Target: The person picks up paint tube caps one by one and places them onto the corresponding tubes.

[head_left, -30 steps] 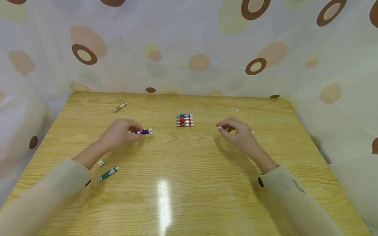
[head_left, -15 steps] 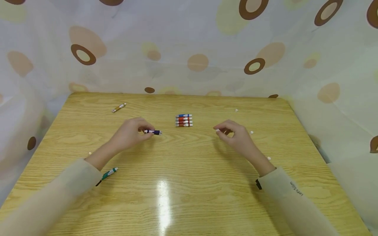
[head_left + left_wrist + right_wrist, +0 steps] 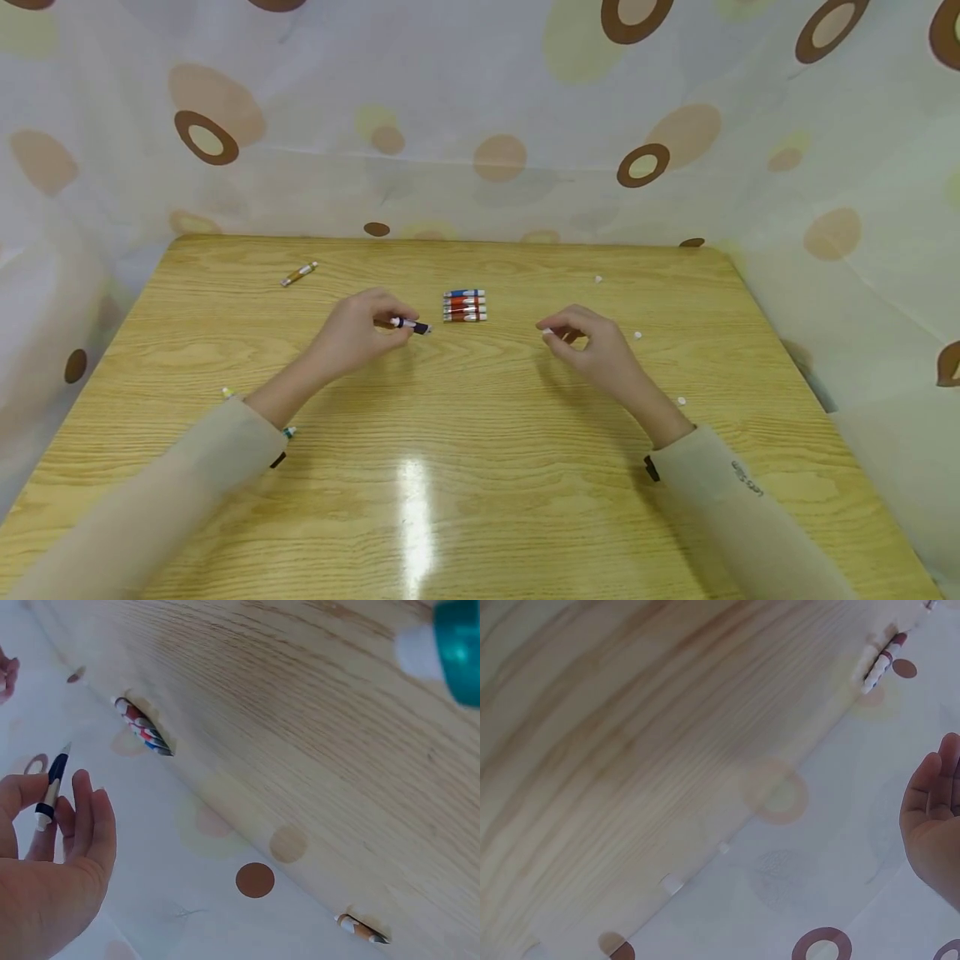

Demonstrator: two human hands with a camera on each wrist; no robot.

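My left hand [image 3: 352, 337] pinches a dark purple paint tube [image 3: 414, 326] between thumb and fingers, above the table. In the left wrist view the same tube [image 3: 51, 791] slants upward, its white cap end at the bottom. My right hand [image 3: 596, 348] pinches a small white cap [image 3: 547, 332] at its fingertips. The two hands are apart. Between and just beyond them, several paint tubes [image 3: 464, 306], blue and reddish, lie side by side in a stacked row. In the right wrist view only part of the right hand [image 3: 934, 832] shows.
An ochre tube [image 3: 299, 274] lies at the back left of the wooden table [image 3: 510, 467]. A yellow tube [image 3: 228, 392] and a green tube [image 3: 289, 432] are mostly hidden by the left sleeve. White caps [image 3: 637, 335] lie scattered on the right. A patterned curtain [image 3: 450, 108] surrounds the table.
My left hand has carried the purple tube to the right, closer to the row, and turned it slightly. The right hand has stayed nearly still. The left sleeve now covers most of the green tube.
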